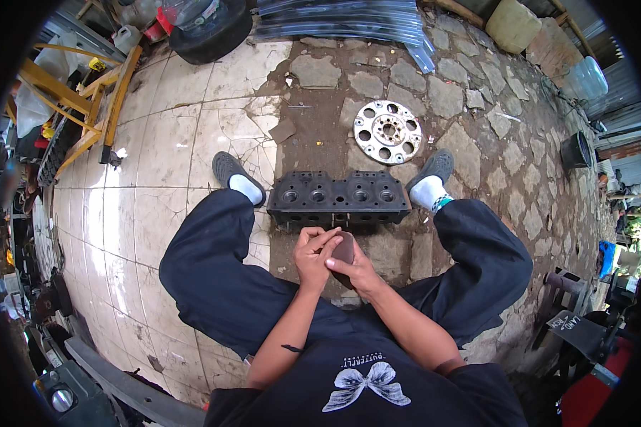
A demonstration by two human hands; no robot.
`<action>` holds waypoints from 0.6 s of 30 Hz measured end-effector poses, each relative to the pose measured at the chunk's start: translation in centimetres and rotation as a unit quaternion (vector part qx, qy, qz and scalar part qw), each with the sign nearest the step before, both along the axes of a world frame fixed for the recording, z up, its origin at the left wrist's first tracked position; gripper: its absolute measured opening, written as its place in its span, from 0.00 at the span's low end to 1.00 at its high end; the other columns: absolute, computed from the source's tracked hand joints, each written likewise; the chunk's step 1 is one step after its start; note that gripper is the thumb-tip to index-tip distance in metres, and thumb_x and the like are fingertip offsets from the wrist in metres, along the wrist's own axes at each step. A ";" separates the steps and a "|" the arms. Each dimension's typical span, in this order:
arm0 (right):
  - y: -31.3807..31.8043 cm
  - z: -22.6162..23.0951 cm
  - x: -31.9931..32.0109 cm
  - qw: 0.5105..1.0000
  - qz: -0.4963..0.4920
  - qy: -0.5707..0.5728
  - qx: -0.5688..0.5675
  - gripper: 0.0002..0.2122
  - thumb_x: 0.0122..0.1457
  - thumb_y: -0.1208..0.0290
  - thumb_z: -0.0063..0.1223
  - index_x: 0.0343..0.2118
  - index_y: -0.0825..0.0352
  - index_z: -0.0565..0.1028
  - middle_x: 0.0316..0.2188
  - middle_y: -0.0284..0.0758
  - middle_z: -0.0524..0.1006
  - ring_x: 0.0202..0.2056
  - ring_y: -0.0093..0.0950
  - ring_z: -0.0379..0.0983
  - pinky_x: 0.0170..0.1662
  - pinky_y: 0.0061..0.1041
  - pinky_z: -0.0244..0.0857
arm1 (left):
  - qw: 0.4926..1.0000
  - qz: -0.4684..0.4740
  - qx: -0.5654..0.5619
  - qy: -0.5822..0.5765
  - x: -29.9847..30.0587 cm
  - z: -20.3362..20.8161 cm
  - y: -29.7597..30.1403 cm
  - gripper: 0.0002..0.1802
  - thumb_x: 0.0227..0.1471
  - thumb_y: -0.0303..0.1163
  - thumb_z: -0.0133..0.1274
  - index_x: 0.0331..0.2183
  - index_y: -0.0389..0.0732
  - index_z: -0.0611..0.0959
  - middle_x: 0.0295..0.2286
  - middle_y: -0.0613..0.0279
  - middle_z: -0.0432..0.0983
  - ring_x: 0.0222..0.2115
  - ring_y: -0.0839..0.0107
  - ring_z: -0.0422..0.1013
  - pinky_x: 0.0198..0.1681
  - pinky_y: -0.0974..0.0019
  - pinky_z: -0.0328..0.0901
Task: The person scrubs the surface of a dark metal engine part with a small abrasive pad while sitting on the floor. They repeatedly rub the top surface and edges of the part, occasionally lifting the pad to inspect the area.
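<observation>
Close in front of my body, both hands meet around a small dark brown sheet with a rounded edge, which looks like a piece of sandpaper [344, 248]. My left hand [312, 256] has its fingers bent against the sheet's left side. From the right, my right hand [360, 272] grips it, the thumb laid across its face and the other fingers hidden behind. Just beyond the hands, a black engine cylinder head [340, 186] lies on the ground between my feet, its round valve seats facing up. Neither hand touches it.
A round, pale metal flywheel plate [368, 147] with holes lies beyond the cylinder head. Clear corrugated sheets [335, 18] and a black tyre [210, 43] are at the back. A yellow wooden frame [121, 107] stands far left, a black bucket [575, 151] on the right.
</observation>
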State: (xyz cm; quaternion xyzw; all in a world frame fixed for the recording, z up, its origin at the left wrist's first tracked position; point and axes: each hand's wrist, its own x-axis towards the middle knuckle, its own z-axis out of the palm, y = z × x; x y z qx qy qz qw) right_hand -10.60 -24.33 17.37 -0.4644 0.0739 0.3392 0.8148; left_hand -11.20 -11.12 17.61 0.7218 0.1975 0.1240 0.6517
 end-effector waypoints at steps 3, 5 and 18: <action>1.2 -0.3 -0.7 0.991 -0.048 0.111 0.051 0.27 0.73 0.68 0.58 0.71 0.62 0.64 0.61 0.32 0.73 0.61 0.24 0.71 0.64 0.30 0.67 | 0.996 0.017 0.087 -0.021 0.1 1.0 0.0 0.15 0.51 0.24 0.72 0.43 0.44 0.95 0.41 0.60 0.77 0.41 0.68 0.75 0.46 0.67 0.71; 1.4 0.0 0.1 0.988 -0.042 0.134 0.069 0.25 0.78 0.65 0.49 0.74 0.62 0.61 0.63 0.34 0.72 0.63 0.24 0.71 0.65 0.29 0.68 | 0.993 0.019 0.115 -0.015 0.2 0.5 0.7 0.14 0.52 0.28 0.72 0.43 0.45 0.95 0.46 0.59 0.76 0.44 0.68 0.74 0.49 0.64 0.71; -1.1 0.9 2.5 0.994 0.086 0.029 0.052 0.29 0.69 0.73 0.55 0.71 0.62 0.60 0.61 0.37 0.70 0.63 0.31 0.70 0.60 0.36 0.71 | 0.876 -0.018 -0.467 0.120 -0.3 -1.2 3.3 0.12 0.63 0.29 0.65 0.48 0.40 0.89 0.37 0.69 0.84 0.33 0.82 0.74 0.33 0.73 0.67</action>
